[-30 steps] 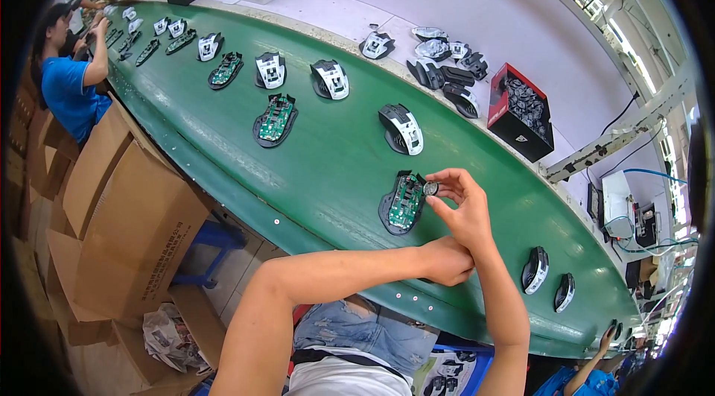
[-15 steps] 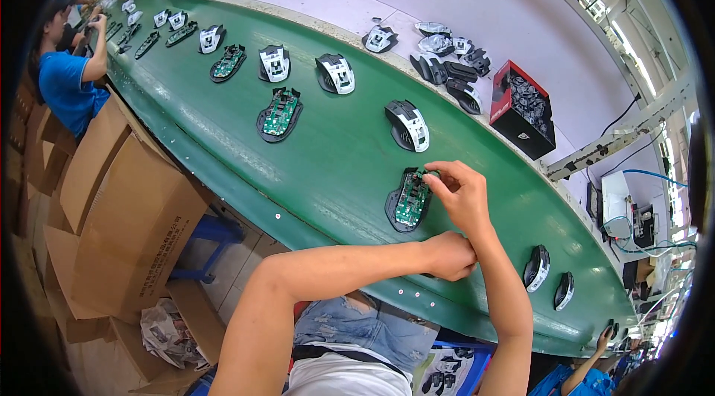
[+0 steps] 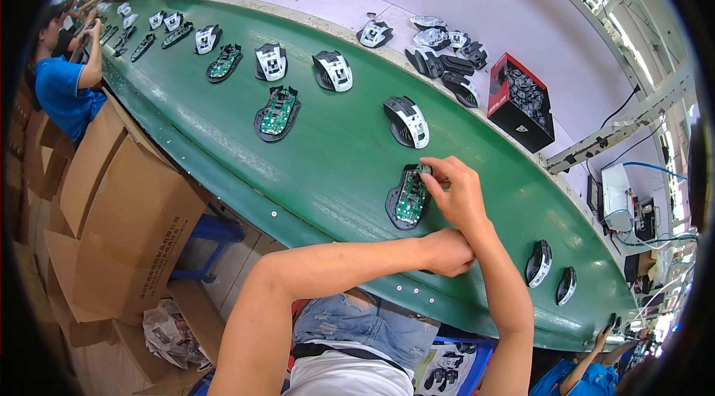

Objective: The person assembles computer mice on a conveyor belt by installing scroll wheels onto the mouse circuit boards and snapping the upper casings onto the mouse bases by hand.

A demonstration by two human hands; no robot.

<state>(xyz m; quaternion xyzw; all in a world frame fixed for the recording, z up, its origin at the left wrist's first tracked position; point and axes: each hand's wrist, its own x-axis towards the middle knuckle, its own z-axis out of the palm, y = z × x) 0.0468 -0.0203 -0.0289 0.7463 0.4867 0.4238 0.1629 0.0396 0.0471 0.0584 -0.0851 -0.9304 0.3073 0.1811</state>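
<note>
Head view: the right hand (image 3: 462,191) is reaching over the long green-topped bench (image 3: 335,143), its thumb and fingertips pinching closely together at the upper right end of a black, rounded plastic mouse base with a green circuit board (image 3: 409,198). The fingertips are gripping a small greyish part (image 3: 425,169), mostly hidden by them; whether it is touching the board cannot be told. The mouse base is lying flat on the bench, just left of that hand. The left hand (image 3: 447,253) is curling into a loose fist against the right wrist; whether it is holding anything cannot be told.

A black-and-white plastic mouse shell (image 3: 407,122) is lying behind the mouse base, apart from it. A second black base with a green board (image 3: 276,114) is lying farther left. Two dark, curved mouse pieces with pale panels (image 3: 538,264) are lying to the right. Along the far edge, an open red-and-black box (image 3: 521,102) is holding many small dark parts. At far left, a co-worker in a blue shirt (image 3: 67,90) is facing the bench.
</note>
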